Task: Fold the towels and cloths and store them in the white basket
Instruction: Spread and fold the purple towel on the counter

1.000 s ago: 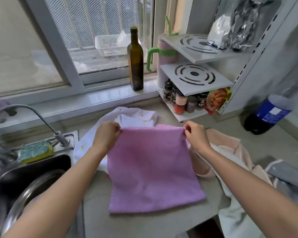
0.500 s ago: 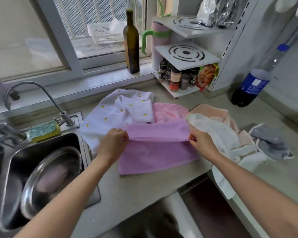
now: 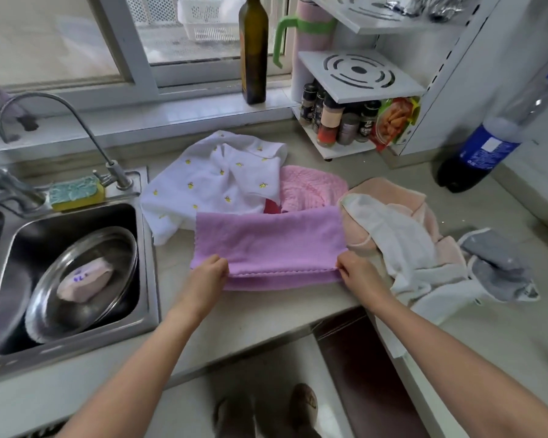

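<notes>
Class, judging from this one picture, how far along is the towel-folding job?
Done: nothing stored; no basket on the counter. In hand: the purple towel is doubled over, the left hand and right hand pinching its near corners. Left: the white printed cloth, pink cloth, peach towel and grey cloth lie unfolded.

Your purple towel (image 3: 268,240) is matt, fine-napped cloth with a scalloped hem. The white cloth (image 3: 209,184) behind it is thin, smooth fabric with small yellow motifs; the pink cloth (image 3: 310,188) is knobbly. Your sink (image 3: 76,330) and bowl (image 3: 86,279) are glossy metal. The counter (image 3: 266,317) is matt, stone-like. The bottle (image 3: 253,52) is dark, glossy glass.
</notes>
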